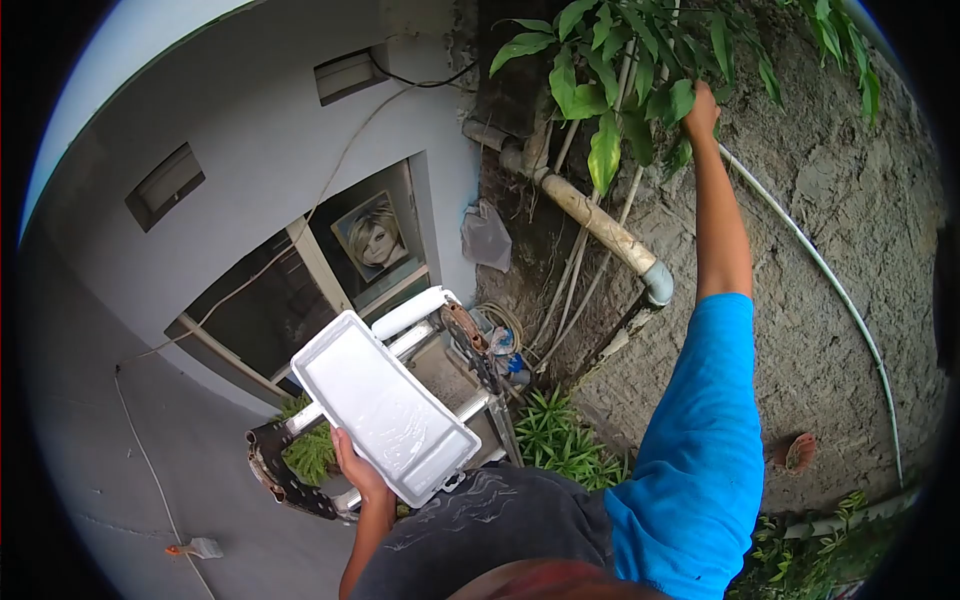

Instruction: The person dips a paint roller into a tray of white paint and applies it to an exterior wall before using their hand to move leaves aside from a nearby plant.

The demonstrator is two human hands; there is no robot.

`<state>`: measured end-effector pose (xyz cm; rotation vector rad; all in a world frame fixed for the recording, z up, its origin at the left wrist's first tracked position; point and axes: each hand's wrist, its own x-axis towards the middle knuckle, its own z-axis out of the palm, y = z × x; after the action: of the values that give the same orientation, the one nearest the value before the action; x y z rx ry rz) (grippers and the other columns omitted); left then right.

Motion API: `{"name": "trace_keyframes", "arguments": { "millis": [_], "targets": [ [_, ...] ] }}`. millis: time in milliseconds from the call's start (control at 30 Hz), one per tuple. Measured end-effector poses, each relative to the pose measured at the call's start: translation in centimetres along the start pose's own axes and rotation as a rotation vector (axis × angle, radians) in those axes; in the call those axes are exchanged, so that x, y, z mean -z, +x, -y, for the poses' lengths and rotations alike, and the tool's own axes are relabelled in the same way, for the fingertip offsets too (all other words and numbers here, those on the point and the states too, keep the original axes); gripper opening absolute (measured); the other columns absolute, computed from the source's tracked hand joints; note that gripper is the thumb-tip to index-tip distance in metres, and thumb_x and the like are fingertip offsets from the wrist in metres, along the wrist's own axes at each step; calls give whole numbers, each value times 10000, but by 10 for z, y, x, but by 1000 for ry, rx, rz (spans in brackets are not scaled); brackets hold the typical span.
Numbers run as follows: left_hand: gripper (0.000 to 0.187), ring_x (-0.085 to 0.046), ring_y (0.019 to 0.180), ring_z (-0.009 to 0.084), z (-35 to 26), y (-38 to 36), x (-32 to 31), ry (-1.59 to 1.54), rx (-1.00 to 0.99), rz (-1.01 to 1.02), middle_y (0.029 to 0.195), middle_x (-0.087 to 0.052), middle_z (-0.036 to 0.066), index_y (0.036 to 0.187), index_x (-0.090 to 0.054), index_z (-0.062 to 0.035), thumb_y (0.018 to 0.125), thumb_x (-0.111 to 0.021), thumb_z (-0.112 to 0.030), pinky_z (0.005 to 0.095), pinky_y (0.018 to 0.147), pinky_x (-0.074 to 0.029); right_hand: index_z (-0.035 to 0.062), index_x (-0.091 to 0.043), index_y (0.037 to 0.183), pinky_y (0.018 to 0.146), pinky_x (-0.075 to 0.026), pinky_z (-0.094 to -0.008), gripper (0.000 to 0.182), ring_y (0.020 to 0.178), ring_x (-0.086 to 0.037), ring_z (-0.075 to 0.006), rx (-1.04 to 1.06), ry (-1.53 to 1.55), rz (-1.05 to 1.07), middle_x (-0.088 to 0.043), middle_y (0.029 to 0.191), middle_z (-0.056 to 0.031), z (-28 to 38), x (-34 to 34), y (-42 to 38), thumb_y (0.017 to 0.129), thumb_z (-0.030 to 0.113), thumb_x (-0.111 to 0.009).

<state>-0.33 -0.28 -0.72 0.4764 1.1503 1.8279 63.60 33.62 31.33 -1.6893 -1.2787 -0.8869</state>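
Note:
My left hand (pixel 363 472) grips the near left edge of a white plastic paint tray (pixel 345 370), whose inside is coated with glossy white. The tray is tilted in front of my dark shirt, above a metal ladder-like frame (pixel 470 405). High at the upper right, my right hand (pixel 702 112) is stretched out among the broad green leaves of a climbing plant (pixel 603 150). Its fingers look curled on the plant, partly hidden by foliage. A blue sleeve (pixel 690 430) covers the upper part of that arm.
A grey wall with a window (pixel 300 280) stands to the left; a rough wall (pixel 820 290) rises at right. An old pipe (pixel 600 220) with a grey elbow crosses below the leaves. A paintbrush (pixel 205 548) is at lower left. Ferns and a clay pot (pixel 797 453) are lower down.

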Motion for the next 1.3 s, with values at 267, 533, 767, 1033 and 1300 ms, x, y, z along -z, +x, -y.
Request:
{"name": "trace_keyframes", "arguments": {
  "millis": [267,533,767,1033,1300],
  "targets": [
    [535,-514,1170,200,-1,0,1,44,-2,-23,1327,-494,132,1431,-348,41,1016,-413,-291,300,1005,-380,107,-610,1149,940,-360,-545,306,1101,-563,-297,53,-296,-247,-586,1173,-98,-50,4,21,877,230,-543],
    [553,-493,1194,205,8,6,10,48,-11,-30,1358,-468,140,1434,-336,59,1013,-417,-289,302,1019,-366,148,-646,1116,943,-351,-566,273,1070,-584,-309,-39,-259,-262,-611,1144,-103,-72,10,52,897,225,-503],
    [531,-480,1200,198,9,6,10,-19,5,-13,1340,-476,132,1407,-366,65,1009,-429,-281,307,1031,-350,131,-653,1109,1005,-330,-616,286,1154,-567,-292,-90,-392,176,-602,1173,-105,-40,-12,2,903,238,-486],
    [547,-475,1214,203,7,4,9,35,-8,-14,1360,-466,132,1415,-358,62,1007,-435,-294,308,1039,-344,86,-668,992,960,-398,-517,218,1082,-590,-255,317,-407,-2,-627,1060,-77,28,-64,-47,859,184,-526],
    [541,-486,1203,204,10,7,16,23,5,9,1345,-482,125,1407,-373,50,1003,-440,-303,308,1033,-349,48,-611,1097,902,-411,-531,285,1079,-579,-312,156,-416,-159,-615,1108,-113,75,-37,-13,863,191,-536]
  ]
}}
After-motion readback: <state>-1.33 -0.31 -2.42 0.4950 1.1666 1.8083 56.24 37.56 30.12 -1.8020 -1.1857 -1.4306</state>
